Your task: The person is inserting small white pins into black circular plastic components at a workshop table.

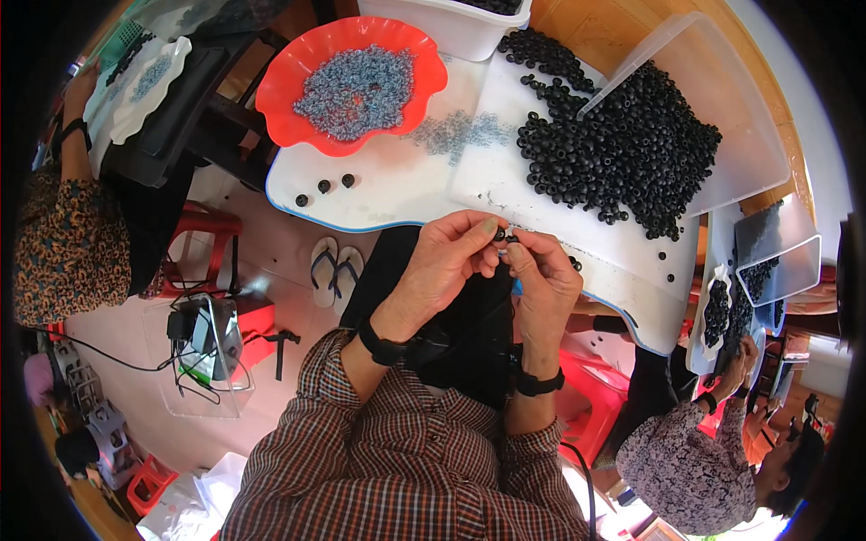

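Bead (499,233), small and black, sits pinched by the left hand (458,245) near frame centre; just rightward, the right hand (544,270) grips another dark piece (512,239), axis unclear.

The checked shirt (397,478) is brown, black and white with matching sleeves (327,371); 2 wristbands (382,346) are black.

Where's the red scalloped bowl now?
In the head view, the red scalloped bowl sits upper left of centre on the white table, beside the white tub and left of the black beads.
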Tool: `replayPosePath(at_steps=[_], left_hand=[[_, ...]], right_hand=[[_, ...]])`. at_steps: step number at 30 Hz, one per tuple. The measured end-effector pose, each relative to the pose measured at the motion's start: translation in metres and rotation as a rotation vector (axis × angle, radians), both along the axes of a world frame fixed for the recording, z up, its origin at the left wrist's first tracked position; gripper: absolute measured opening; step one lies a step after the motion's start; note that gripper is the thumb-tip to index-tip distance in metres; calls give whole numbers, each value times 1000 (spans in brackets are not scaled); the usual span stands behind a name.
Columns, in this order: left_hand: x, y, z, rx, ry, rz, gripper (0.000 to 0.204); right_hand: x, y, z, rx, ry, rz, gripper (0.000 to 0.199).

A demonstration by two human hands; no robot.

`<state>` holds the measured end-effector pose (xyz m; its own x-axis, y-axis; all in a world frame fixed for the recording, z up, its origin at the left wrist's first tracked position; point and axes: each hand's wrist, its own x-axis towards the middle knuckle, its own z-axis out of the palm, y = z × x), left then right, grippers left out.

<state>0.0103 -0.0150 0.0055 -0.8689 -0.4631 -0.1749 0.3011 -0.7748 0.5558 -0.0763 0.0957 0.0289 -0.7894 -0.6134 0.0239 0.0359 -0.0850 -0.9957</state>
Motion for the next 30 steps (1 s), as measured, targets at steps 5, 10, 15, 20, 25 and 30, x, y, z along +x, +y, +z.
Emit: replayPosePath(at_steps=[5,10,15,20,25,30], left_hand=[[-1,2,2,-27,-28,8,21],[0,4,6,-67,-76,10,21],[1,5,5,-95,-86,20,21],[3,5,11,-117,-91,18,21],[4,5,11,-167,-77,22,22],[5,5,14,-161,-84,29,22]], right_hand=[[2,-2,1,3,28,-13,15],[2,-4,-1,-22,76,-23,13],[3,-4,-2,13,115,-30,13],[4,-3,1,6,136,-31,13],[4,-2,-1,-3,132,-35,14],[5,-2,2,7,164,-32,15]])
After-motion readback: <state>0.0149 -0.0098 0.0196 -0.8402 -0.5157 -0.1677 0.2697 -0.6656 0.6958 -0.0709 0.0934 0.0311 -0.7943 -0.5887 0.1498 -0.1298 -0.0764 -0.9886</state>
